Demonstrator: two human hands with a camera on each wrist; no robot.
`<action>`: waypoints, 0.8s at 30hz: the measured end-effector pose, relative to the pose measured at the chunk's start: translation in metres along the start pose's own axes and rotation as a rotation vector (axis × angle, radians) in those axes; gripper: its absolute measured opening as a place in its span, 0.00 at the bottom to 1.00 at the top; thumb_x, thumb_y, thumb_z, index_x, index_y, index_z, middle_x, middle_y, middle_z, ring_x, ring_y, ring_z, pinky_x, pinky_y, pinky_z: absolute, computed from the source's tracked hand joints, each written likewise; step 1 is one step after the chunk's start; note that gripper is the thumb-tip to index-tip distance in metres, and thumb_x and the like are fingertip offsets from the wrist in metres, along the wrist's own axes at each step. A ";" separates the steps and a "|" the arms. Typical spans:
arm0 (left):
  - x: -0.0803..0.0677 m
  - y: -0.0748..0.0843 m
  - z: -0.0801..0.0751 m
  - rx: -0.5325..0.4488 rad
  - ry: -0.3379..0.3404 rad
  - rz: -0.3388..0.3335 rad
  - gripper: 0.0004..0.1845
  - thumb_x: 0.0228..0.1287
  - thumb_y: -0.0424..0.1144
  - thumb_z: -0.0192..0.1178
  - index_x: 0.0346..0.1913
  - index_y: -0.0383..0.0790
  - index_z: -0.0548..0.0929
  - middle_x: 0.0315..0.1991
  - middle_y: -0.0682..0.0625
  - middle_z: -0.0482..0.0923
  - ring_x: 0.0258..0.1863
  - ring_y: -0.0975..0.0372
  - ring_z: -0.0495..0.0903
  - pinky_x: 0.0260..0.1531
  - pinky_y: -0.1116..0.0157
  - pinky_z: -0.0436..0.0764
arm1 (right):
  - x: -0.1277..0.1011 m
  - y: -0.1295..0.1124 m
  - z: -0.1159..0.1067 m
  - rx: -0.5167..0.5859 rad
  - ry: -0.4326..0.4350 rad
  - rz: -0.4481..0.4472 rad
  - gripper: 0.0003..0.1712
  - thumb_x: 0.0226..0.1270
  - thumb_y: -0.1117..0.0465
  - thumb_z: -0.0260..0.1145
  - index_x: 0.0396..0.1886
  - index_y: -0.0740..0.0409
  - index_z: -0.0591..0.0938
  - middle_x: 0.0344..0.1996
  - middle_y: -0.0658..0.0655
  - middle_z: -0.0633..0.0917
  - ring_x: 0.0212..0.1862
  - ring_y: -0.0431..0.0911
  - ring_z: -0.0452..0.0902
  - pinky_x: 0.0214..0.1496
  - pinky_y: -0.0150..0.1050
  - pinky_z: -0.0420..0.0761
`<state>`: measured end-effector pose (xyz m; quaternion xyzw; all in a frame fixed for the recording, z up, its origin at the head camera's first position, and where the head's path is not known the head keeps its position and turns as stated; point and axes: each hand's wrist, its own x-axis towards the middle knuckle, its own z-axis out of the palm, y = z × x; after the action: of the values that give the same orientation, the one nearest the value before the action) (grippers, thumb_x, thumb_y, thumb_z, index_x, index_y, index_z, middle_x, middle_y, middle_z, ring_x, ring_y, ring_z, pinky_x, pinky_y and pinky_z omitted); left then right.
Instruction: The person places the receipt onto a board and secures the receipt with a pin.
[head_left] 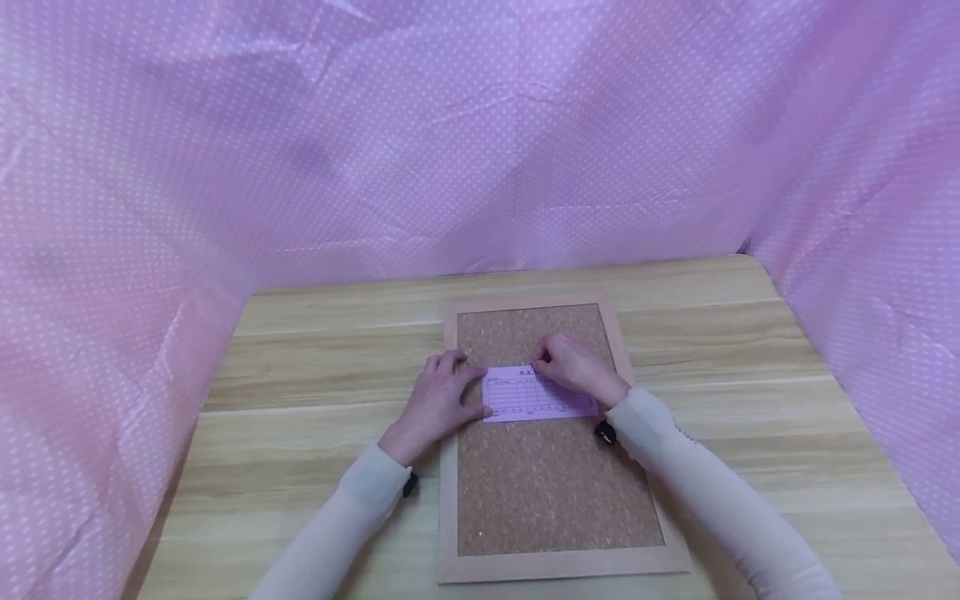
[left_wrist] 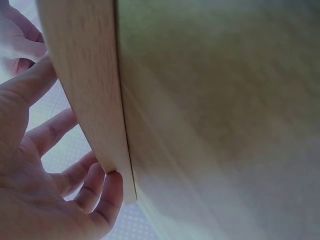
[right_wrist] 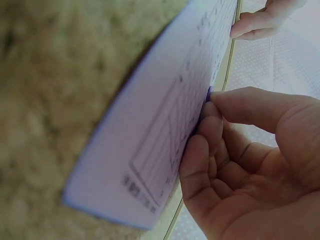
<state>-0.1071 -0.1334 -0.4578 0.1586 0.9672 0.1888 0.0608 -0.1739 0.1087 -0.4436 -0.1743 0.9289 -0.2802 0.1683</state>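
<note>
A printed paper form lies across the upper half of a cork board with a wooden frame. My left hand rests at the form's left end, with the thumb at its lower left corner and the index finger at the upper left. In the left wrist view, other fingers of that hand touch the edge of the wooden frame. My right hand pinches a small blue pushpin at the form's top edge. Most of the pin is hidden by the thumb and fingertips.
The board lies on a wood-grain table, its near end close to the bottom of the head view. Pink dotted cloth hangs behind the table and at both sides. Small black wrist devices show under both sleeves.
</note>
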 end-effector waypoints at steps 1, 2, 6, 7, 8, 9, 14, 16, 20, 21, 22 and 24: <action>0.000 0.000 0.000 0.001 0.001 0.001 0.34 0.57 0.54 0.78 0.65 0.44 0.83 0.70 0.37 0.68 0.66 0.43 0.66 0.61 0.45 0.71 | 0.000 0.000 0.000 0.003 0.003 -0.006 0.06 0.69 0.64 0.67 0.40 0.60 0.89 0.37 0.55 0.88 0.38 0.47 0.81 0.47 0.45 0.81; 0.000 -0.001 0.000 0.001 -0.001 -0.002 0.35 0.57 0.54 0.78 0.65 0.44 0.83 0.70 0.37 0.68 0.66 0.44 0.66 0.62 0.45 0.71 | 0.001 0.000 0.001 0.006 0.005 -0.013 0.06 0.69 0.64 0.67 0.40 0.60 0.89 0.37 0.55 0.88 0.38 0.46 0.81 0.47 0.45 0.81; 0.002 -0.002 -0.001 0.007 -0.008 -0.003 0.35 0.57 0.54 0.77 0.66 0.43 0.82 0.70 0.38 0.68 0.66 0.44 0.66 0.61 0.45 0.72 | 0.001 0.002 0.000 0.037 0.000 -0.016 0.06 0.69 0.64 0.67 0.40 0.60 0.88 0.38 0.56 0.88 0.38 0.46 0.82 0.47 0.45 0.82; 0.002 -0.002 -0.001 0.010 -0.010 -0.004 0.36 0.57 0.54 0.77 0.66 0.43 0.82 0.70 0.38 0.68 0.66 0.44 0.67 0.62 0.45 0.72 | 0.001 0.003 -0.001 0.049 -0.002 -0.014 0.07 0.70 0.64 0.67 0.41 0.61 0.89 0.38 0.56 0.88 0.38 0.47 0.82 0.48 0.45 0.82; 0.002 -0.002 -0.001 0.012 -0.012 -0.006 0.36 0.57 0.55 0.77 0.67 0.43 0.82 0.70 0.38 0.68 0.66 0.44 0.67 0.62 0.45 0.72 | 0.000 0.003 -0.002 0.060 -0.005 -0.012 0.08 0.70 0.64 0.66 0.42 0.61 0.89 0.39 0.56 0.88 0.39 0.47 0.82 0.48 0.46 0.82; 0.003 -0.002 -0.001 0.016 -0.010 -0.004 0.36 0.57 0.55 0.77 0.67 0.43 0.82 0.70 0.38 0.68 0.66 0.44 0.67 0.62 0.45 0.72 | 0.000 0.004 -0.003 0.074 -0.009 -0.011 0.08 0.71 0.64 0.66 0.43 0.62 0.89 0.40 0.57 0.88 0.39 0.47 0.82 0.49 0.46 0.82; 0.001 -0.003 -0.001 0.031 -0.010 -0.009 0.37 0.58 0.57 0.75 0.68 0.44 0.81 0.71 0.38 0.68 0.67 0.44 0.67 0.64 0.45 0.71 | -0.005 0.008 -0.007 0.107 -0.009 -0.024 0.11 0.72 0.62 0.66 0.46 0.64 0.88 0.39 0.57 0.88 0.39 0.46 0.81 0.47 0.44 0.82; -0.001 -0.003 -0.001 0.033 -0.005 -0.009 0.37 0.59 0.57 0.75 0.68 0.44 0.81 0.71 0.38 0.68 0.68 0.44 0.67 0.64 0.44 0.70 | -0.008 0.010 -0.008 0.108 0.000 -0.041 0.11 0.72 0.62 0.66 0.46 0.64 0.88 0.38 0.56 0.88 0.38 0.46 0.81 0.45 0.43 0.82; -0.007 -0.005 -0.001 0.034 0.011 -0.004 0.36 0.60 0.58 0.74 0.67 0.43 0.81 0.71 0.37 0.67 0.69 0.42 0.66 0.65 0.42 0.69 | -0.016 0.015 -0.010 0.122 0.025 -0.078 0.13 0.72 0.62 0.66 0.49 0.65 0.88 0.40 0.57 0.88 0.40 0.47 0.82 0.47 0.46 0.82; -0.008 -0.005 -0.002 0.031 0.013 -0.007 0.37 0.60 0.59 0.73 0.68 0.43 0.81 0.72 0.36 0.67 0.69 0.42 0.66 0.65 0.42 0.69 | -0.018 0.016 -0.011 0.126 0.031 -0.090 0.13 0.72 0.62 0.66 0.49 0.66 0.88 0.40 0.58 0.89 0.41 0.48 0.83 0.48 0.47 0.82; -0.010 -0.006 -0.002 0.026 0.015 -0.010 0.37 0.60 0.59 0.73 0.68 0.44 0.81 0.72 0.37 0.67 0.70 0.42 0.66 0.66 0.42 0.69 | -0.020 0.017 -0.012 0.129 0.038 -0.098 0.14 0.72 0.61 0.66 0.49 0.66 0.88 0.41 0.59 0.89 0.42 0.49 0.83 0.50 0.48 0.83; -0.013 -0.008 -0.003 0.015 0.021 -0.018 0.38 0.60 0.61 0.72 0.69 0.44 0.80 0.73 0.37 0.67 0.71 0.42 0.65 0.67 0.42 0.67 | -0.025 0.019 -0.012 0.140 0.052 -0.115 0.15 0.72 0.60 0.66 0.50 0.65 0.87 0.42 0.59 0.89 0.44 0.50 0.84 0.52 0.50 0.82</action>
<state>-0.0975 -0.1456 -0.4569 0.1483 0.9706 0.1826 0.0510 -0.1613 0.1397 -0.4395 -0.2077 0.8995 -0.3581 0.1394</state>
